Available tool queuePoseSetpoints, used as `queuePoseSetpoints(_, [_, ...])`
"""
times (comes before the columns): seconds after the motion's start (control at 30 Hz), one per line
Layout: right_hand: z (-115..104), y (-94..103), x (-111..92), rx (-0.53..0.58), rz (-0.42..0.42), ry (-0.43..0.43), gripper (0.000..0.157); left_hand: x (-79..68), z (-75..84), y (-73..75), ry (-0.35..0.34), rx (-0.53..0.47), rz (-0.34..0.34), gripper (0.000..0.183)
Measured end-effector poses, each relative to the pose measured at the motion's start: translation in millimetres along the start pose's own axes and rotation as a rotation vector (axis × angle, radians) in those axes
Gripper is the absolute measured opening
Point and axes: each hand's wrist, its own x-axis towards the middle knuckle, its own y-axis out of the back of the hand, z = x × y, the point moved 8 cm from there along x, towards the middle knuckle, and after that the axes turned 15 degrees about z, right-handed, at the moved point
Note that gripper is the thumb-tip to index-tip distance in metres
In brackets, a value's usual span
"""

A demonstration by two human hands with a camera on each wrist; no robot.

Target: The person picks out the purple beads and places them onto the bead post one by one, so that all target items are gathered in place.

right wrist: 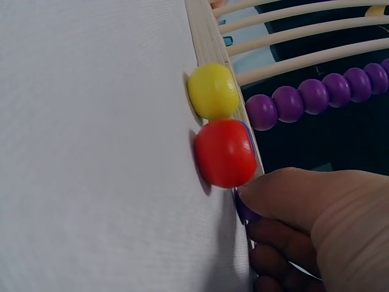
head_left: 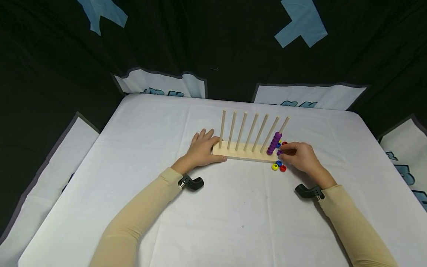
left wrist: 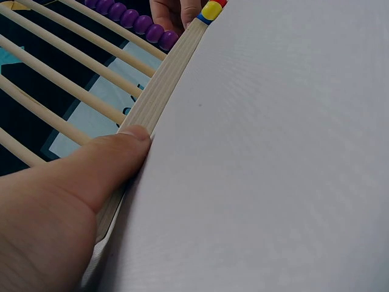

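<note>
A pale wooden peg stand [head_left: 246, 152] with a row of upright dowels rests on the table. My left hand [head_left: 202, 149] holds its left end, the thumb [left wrist: 124, 152] along the front edge and the index finger behind; the other fingers are spread. Purple beads [head_left: 274, 144] are stacked on the rightmost dowel. Just right of the stand, my right hand [head_left: 298, 157] pinches a loose purple bead [right wrist: 247, 210] between thumb and fingers, partly hidden by them. By the stand's front right corner lie a yellow bead [right wrist: 213, 91], a red bead [right wrist: 225, 153] and a blue bead [head_left: 278, 163].
More loose beads lie behind my right hand, among them a red bead [head_left: 284, 143] and a blue bead [head_left: 278, 145]. A white cloth [head_left: 233, 211] covers the table. Dark curtains [head_left: 227, 44] hang beyond its far edge.
</note>
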Motion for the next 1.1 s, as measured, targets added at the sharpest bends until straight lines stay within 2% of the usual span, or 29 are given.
queuePoseSetpoints(1.1, [-5.7,-1.0,-1.3,0.0,0.01,0.035,0.028,0.2,1.7,1.1,-0.008,0.005,-0.002,0.075])
